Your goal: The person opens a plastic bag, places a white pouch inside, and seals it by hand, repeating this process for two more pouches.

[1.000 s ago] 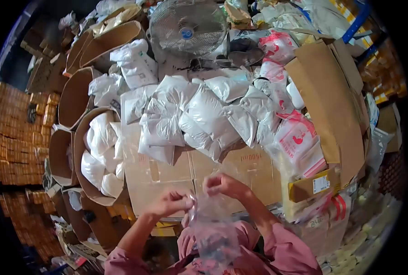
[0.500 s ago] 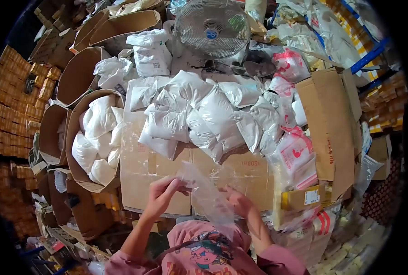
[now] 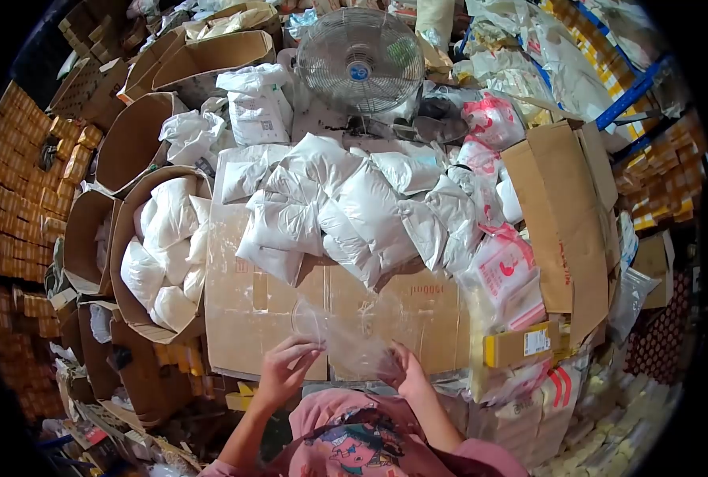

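A clear plastic bag [image 3: 352, 343] is stretched between my two hands, above the near edge of the cardboard sheet [image 3: 235, 318]. My left hand [image 3: 287, 367] pinches its left side between thumb and fingers. At the bag's right end, my right hand [image 3: 408, 370] has its fingers closed on the plastic. The bag looks thin, crumpled and see-through, with nothing visible inside. Beyond my hands lies a heap of filled white plastic bags [image 3: 370, 203] on the cardboard.
A carton of white bags [image 3: 167, 246] stands at the left. Behind the heap is a metal fan [image 3: 359, 67]. Pink-printed bags [image 3: 503, 266], a small yellow-taped box [image 3: 522, 343] and an upright cardboard flap [image 3: 541, 222] line the right side.
The clear bag has swung from hanging down toward my shirt to lying more level between my hands. My left hand has lowered slightly, and my right hand now grips the bag's end.
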`<state>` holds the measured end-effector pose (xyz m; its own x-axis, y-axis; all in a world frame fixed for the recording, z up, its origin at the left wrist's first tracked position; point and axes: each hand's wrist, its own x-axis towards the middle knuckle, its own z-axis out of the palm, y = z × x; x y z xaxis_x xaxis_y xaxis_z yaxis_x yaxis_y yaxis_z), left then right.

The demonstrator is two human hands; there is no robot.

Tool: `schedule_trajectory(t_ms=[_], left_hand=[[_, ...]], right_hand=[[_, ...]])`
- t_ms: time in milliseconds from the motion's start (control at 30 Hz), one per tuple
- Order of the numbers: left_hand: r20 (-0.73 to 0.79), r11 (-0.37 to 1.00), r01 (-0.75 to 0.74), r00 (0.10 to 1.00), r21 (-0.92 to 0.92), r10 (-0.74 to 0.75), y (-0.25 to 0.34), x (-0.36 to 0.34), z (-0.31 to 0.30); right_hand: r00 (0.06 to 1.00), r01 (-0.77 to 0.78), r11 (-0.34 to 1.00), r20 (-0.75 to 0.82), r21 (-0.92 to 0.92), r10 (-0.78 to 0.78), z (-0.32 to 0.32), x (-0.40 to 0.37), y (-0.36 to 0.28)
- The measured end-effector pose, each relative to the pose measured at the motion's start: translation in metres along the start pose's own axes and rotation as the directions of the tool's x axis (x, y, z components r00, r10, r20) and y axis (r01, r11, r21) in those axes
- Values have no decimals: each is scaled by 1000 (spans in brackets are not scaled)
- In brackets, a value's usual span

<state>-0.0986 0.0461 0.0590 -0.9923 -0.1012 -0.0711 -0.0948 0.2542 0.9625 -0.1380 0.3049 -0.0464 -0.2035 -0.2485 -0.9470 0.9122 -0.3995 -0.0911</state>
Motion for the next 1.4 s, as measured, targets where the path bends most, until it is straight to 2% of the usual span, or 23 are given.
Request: schedule_trajectory(t_ms=[33, 133, 233, 333, 433, 533, 567, 633, 667, 700, 767, 833, 867, 900, 933, 967, 1000, 1067, 1100, 1167, 1267, 1333, 1400], left_hand=[[15, 1000, 1, 1000, -4, -1, 0, -2, 1], [9, 994, 56, 998, -89, -55, -3, -6, 1], [-21, 966, 135, 990, -219, -143, -6, -8, -5], [-16, 920, 186, 979, -344, -204, -11, -5, -18], [24, 854, 282, 953, -437, -303, -25, -8, -25], [13, 803, 348, 920, -483, -391, -43, -8, -24], [38, 778, 398, 899, -487, -436, -48, -6, -23], [-1, 968, 251, 968, -23, -251, -58, 4, -25], [18, 965, 148, 988, 216, -155, -65, 8, -24], [42, 963, 168, 983, 209, -180, -76, 10, -22], [144, 909, 111, 973, 401, -182, -84, 16, -21], [238, 860, 110, 936, 499, -259, -94, 20, -18], [289, 904, 108, 926, 413, -242, -95, 24, -19], [335, 941, 108, 916, 322, -220, -93, 29, -23], [380, 968, 109, 905, 228, -191, -92, 35, -27], [404, 996, 69, 911, 60, -87, -94, 41, -35], [456, 977, 175, 884, -121, -102, -92, 46, -45], [560, 806, 390, 824, -446, -88, -84, 49, -70], [557, 788, 385, 828, -481, -64, -86, 49, -80], [421, 703, 275, 906, -656, 38, -103, 52, -87], [160, 624, 71, 983, -778, 87, -130, 55, -91], [31, 441, -7, 996, -898, 78, -151, 56, -85], [-35, 166, -19, 995, -986, -97, -188, 54, -58]], right_hand=[[999, 39, 999, -32, -27, -40, -4, 9, 3], [959, 148, 989, 243, 1, -144, -13, 26, 3], [952, 301, 948, -30, -107, -306, 22, 4, -2], [952, 305, 933, 71, -189, -297, 8, 27, -8], [925, 327, 874, -71, -359, -374, 5, 39, -12], [839, 382, 663, -59, -644, -541, 0, 56, -10], [806, 398, 536, 4, -744, -592, -13, 75, -8], [705, 467, 289, 155, -836, -692, -17, 105, -14], [650, 486, 153, 239, -861, -721, -18, 116, -16], [705, 449, 163, 236, -879, -669, 19, 98, -34], [677, 435, -59, 370, -898, -636, 47, 129, -55], [719, 559, -119, 551, -821, -423, 103, 129, -82], [657, 709, -164, 727, -686, -200, 130, 131, -91], [535, 837, -157, 844, -524, 38, 155, 132, -95], [512, 844, 11, 813, -536, 278, 177, 123, -93], [427, 804, 173, 755, -569, 497, 195, 113, -88], [409, 746, 240, 712, -622, 571, 206, 106, -81], [347, 593, 349, 621, -726, 703, 215, 98, -72], [353, 650, 313, 640, -693, 683, 214, 101, -72], [356, 754, 236, 684, -613, 637, 211, 106, -74], [344, 666, 381, 718, -641, 605, 191, 113, -79], [491, 702, 201, 670, -683, 557, 198, 100, -87], [569, 769, 13, 694, -639, 441, 199, 102, -90]])
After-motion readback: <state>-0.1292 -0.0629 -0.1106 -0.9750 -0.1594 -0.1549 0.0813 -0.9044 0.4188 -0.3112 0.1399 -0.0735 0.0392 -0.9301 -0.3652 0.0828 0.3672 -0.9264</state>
